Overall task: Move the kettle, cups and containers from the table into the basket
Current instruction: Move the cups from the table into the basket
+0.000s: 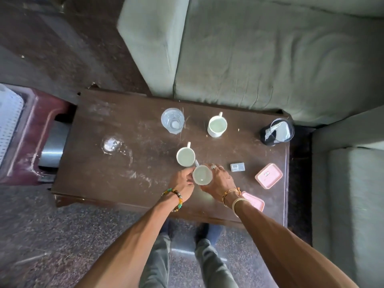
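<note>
On the brown table point(128, 175) both my hands wrap a white cup point(202, 175) near the front edge: my left hand point(182, 183) on its left side, my right hand point(218, 179) on its right. A second white cup point(185, 156) stands just behind it, a third white cup point(217, 126) farther back. Two clear glasses point(172, 120) point(111, 143) stand to the left. A black kettle point(277, 132) sits at the right rear corner. Two pink containers point(269, 175) point(254, 201) and a small grey box point(237, 167) lie to the right. A white basket point(9, 119) shows at the far left edge.
A grey sofa point(259, 50) runs behind the table and another seat point(353, 194) stands on the right. The basket rests on a maroon plastic stool point(37, 129) left of the table. My legs and feet point(187, 256) stand on the speckled floor in front.
</note>
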Tool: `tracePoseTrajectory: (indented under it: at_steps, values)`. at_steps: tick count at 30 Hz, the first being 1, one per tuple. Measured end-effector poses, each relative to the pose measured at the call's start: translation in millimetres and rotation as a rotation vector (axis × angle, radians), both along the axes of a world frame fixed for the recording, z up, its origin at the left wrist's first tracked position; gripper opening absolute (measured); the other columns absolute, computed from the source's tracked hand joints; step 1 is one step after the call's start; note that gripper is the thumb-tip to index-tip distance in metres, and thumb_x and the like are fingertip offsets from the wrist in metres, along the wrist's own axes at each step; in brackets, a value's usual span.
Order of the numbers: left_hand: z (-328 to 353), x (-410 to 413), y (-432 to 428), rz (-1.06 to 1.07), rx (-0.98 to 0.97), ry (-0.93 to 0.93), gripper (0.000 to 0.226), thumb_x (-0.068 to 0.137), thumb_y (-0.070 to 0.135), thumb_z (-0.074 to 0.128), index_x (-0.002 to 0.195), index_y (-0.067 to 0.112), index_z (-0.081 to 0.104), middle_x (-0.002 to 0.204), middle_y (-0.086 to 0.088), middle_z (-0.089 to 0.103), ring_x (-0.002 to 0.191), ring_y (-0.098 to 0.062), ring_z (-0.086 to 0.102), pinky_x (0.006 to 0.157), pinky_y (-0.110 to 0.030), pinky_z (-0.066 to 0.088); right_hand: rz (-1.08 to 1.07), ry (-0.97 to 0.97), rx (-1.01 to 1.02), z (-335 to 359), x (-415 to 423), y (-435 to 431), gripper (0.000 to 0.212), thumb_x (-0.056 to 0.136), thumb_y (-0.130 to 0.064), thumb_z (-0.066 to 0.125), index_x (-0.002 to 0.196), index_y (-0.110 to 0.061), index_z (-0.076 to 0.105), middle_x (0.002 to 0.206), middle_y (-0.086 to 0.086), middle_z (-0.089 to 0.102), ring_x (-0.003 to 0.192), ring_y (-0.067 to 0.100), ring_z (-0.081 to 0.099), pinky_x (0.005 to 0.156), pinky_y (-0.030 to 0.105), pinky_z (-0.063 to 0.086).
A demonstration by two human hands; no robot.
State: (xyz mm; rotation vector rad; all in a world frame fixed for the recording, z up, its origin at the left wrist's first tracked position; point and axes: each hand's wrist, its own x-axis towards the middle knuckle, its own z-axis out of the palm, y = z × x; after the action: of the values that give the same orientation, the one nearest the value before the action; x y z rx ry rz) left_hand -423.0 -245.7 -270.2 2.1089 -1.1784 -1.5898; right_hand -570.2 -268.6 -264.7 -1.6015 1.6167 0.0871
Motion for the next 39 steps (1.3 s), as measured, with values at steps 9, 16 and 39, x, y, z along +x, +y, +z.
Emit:
tracePoseTrajectory:
  at_steps: [9,16,39]
  values:
    - [175,35,-42,0.072,-0.246,-0.007,0.057,0.075,-0.016,0.057,0.124,0.013,0.062,0.093,-0.003,0.072,0.093,-0.017,0.068,0.09,-0.032,0.055,0.19,-0.025,-0.233,172,25,-61,0.071,0.066,-0.041,0.081,0.129,-0.031,0.052,0.122,0.0,0.06,0.11,0.024,0.06,0.088,0.032,0.051]
    - [287,96,-21,0.149,-0.413,-0.087,0.05,0.076,-0.01,0.065,0.119,0.014,0.065,0.094,-0.002,0.074,0.083,-0.007,0.068,0.069,-0.008,0.05,0.364,-0.048,-0.395,278,95,-64,0.06,0.067,-0.046,0.079,0.12,-0.028,0.058,0.116,0.001,0.063,0.106,0.024,0.061,0.084,0.03,0.049]
    - [379,456,192,0.472,-0.48,-0.234,0.038,0.08,0.015,0.066,0.117,0.024,0.068,0.103,0.001,0.073,0.1,-0.017,0.066,0.091,-0.03,0.054,0.648,-0.232,-0.579,370,476,110,0.065,0.07,-0.066,0.066,0.121,-0.029,0.054,0.122,-0.003,0.057,0.11,0.02,0.06,0.089,0.035,0.054]
